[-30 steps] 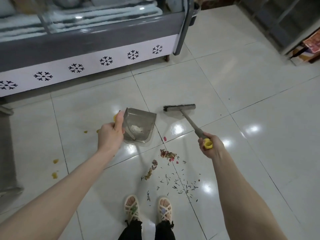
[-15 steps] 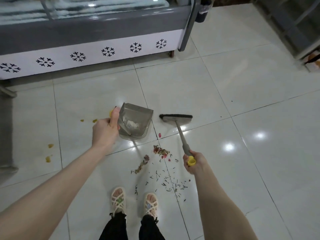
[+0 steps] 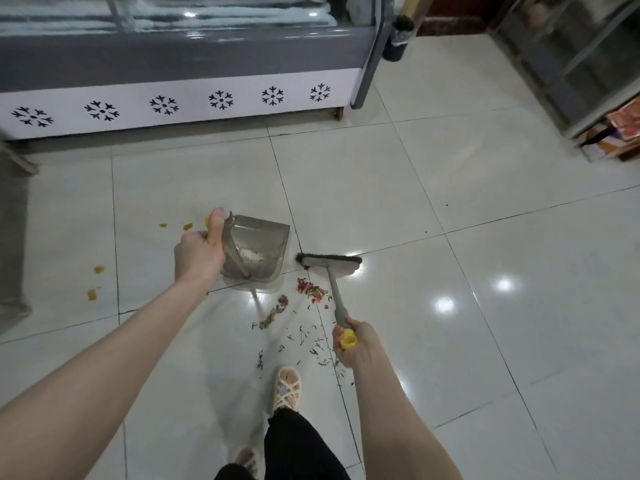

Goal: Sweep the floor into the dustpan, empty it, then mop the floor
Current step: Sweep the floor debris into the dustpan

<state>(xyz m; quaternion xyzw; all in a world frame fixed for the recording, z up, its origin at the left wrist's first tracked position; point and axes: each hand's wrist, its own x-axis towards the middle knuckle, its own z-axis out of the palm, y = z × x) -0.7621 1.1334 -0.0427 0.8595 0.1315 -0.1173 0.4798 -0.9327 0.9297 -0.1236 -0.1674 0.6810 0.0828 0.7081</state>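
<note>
Compared with half a second back, the brush (image 3: 329,262) is coming in closer, its head now sitting just past the reddish litter pile (image 3: 311,292), and one sandal (image 3: 286,389) is stepping ahead of the other. The right hand (image 3: 356,344) is wrapping its fingers fully round the yellow end of the brush handle, gripping way out at the tip, I'm guessing for reach without crouching. The left hand (image 3: 199,256) is clamping the dustpan (image 3: 258,245) by its handle, thumb lying straight up along it, probably to steady the tilt. The pan seems to be hovering a bit off the floor (image 3: 467,306) with its mouth tipped up, which I reckon is keeping the white crumbs already inside from sliding out. It's hanging just left of the brush head, with the pile just in front of both, so everything's lining up for a pull. Thin dark scraps (image 3: 304,337) are trailing back toward the feet, and yellow blobs (image 3: 98,270) are sitting well off to the left. No mop in view.
</note>
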